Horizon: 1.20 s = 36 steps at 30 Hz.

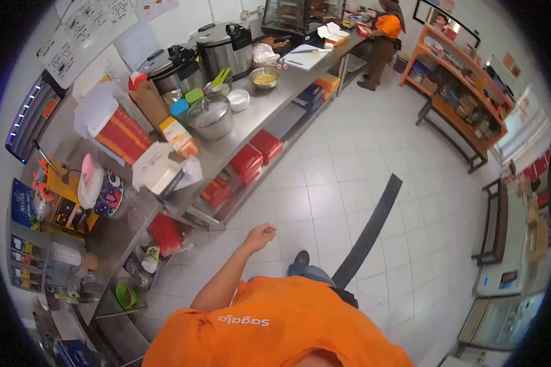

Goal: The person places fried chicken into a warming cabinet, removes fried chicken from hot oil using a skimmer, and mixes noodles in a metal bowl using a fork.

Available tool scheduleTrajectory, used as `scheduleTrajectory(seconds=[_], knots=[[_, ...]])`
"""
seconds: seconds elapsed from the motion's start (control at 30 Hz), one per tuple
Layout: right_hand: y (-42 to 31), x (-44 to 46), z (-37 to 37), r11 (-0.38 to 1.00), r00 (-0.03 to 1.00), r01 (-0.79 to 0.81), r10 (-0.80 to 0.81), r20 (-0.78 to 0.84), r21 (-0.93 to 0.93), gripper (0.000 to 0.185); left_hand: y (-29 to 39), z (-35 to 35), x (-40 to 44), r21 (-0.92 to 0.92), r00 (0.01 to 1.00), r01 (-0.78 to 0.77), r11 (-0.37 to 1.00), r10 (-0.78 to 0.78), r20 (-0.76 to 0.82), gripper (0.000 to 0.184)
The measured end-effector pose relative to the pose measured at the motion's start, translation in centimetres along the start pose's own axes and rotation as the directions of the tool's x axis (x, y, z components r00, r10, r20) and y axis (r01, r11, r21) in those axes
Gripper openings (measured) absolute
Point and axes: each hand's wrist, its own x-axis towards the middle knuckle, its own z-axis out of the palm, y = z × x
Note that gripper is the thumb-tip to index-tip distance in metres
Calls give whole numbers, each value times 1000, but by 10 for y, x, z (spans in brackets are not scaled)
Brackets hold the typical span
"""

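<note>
My left hand (261, 237) hangs over the tiled floor in front of my body, away from the steel counter (217, 156). Its fingers are loosely curled together, and I see nothing in them. My right hand is out of view. A long dark strip (368, 231) stretches forward from my waist over the floor; what it is I cannot tell. Nearest to my left hand are red boxes (249, 162) on the counter's lower shelf and a red bag (167, 232) below the counter's corner.
On the counter stand big lidded cookers (223, 52), a glass-lidded pot (210, 116), a steel bowl (264, 77) and a carton of red packaging (122, 131). A person in orange (386, 33) works at the far end. An orange shelf (456, 67) and a bench (453, 125) line the right.
</note>
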Motion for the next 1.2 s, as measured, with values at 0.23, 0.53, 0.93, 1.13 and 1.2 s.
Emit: scheduleTrajectory(seconds=[0.23, 0.53, 0.93, 1.13, 1.2], knots=[[-556, 74, -41, -180, 548, 470, -707, 446, -864, 30, 83, -49, 131, -150, 973, 132, 980, -157, -169, 22], [-1074, -172, 165, 198, 291, 908, -932, 217, -368, 37, 138, -162, 404, -427, 896, 13, 904, -199, -396, 34], [-1343, -168, 362, -522, 183, 504, -714, 676, -688, 26, 221, -272, 688, -785, 707, 18, 619, -564, -428, 73], [-1449, -191, 336, -878, 109, 305, -353, 929, -369, 15, 241, -248, 721, -802, 570, -157, 576, -610, -550, 66], [-1482, -211, 331, -913, 41, 274, -304, 952, -303, 15, 247, -241, 729, -798, 533, -214, 563, -617, -578, 72]])
